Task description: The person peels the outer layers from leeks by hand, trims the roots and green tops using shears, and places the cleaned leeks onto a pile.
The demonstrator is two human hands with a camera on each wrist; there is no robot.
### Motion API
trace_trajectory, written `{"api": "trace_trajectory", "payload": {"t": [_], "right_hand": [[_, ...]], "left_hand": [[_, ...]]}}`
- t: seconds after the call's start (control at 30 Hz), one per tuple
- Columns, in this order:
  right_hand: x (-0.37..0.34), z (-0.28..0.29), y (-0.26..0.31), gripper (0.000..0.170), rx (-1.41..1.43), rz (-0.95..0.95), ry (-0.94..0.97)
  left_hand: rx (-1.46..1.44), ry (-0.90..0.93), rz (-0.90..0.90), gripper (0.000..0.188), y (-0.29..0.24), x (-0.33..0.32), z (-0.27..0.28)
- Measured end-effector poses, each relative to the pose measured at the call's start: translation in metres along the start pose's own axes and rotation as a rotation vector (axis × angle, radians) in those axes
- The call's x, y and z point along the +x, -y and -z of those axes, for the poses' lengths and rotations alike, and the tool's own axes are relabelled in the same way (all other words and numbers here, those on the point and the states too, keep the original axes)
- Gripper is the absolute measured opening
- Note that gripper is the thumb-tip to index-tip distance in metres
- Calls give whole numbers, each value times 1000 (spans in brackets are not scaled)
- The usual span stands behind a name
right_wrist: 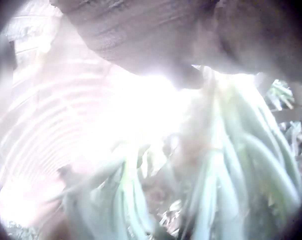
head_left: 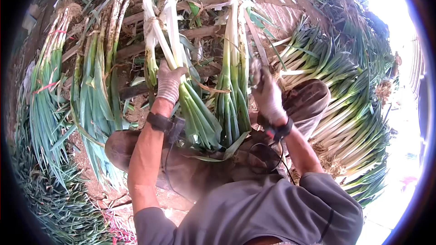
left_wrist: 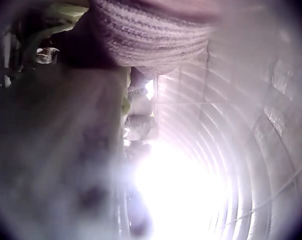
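Before my lap (head_left: 184, 169), my left fingers (head_left: 169, 76) curled round leeks (head_left: 195, 105) where white met green, likely the surest hold on light, bruisable stalks; my right fingers (head_left: 263, 85), blurred, I couldn't read. A leek pile (head_left: 341, 126) lay beyond.

On my feed, below the red-tied leek bundle (head_left: 49, 70), I see massed green leaves (head_left: 56, 208), with pink strings (head_left: 120, 229) lower and to the bundle's right; well right of it lies a heap of pale-stemmed leeks (head_left: 347, 127).
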State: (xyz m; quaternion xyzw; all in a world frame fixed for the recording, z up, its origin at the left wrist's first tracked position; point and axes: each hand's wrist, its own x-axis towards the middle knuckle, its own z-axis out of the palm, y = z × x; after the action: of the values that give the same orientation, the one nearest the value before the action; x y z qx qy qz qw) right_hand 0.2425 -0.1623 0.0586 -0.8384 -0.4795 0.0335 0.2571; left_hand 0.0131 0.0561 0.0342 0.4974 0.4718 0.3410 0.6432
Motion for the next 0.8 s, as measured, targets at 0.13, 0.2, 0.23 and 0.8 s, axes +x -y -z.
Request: {"api": "trace_trajectory", "payload": {"t": [0.13, 0.2, 0.23, 0.8], "right_hand": [[58, -6, -60, 66, -241, -383, 232], [54, -14, -64, 65, -343, -373, 116], [47, -20, -62, 66, -425, -233, -54], [50, -93, 88, 63, -350, -391, 345]], "left_hand": [[70, 41, 4, 54, -5, 1, -4], [26, 54, -41, 54, 5, 4, -4], [54, 59, 9, 53, 0, 3, -5], [-241, 270, 158, 42, 0, -3, -2]]}}
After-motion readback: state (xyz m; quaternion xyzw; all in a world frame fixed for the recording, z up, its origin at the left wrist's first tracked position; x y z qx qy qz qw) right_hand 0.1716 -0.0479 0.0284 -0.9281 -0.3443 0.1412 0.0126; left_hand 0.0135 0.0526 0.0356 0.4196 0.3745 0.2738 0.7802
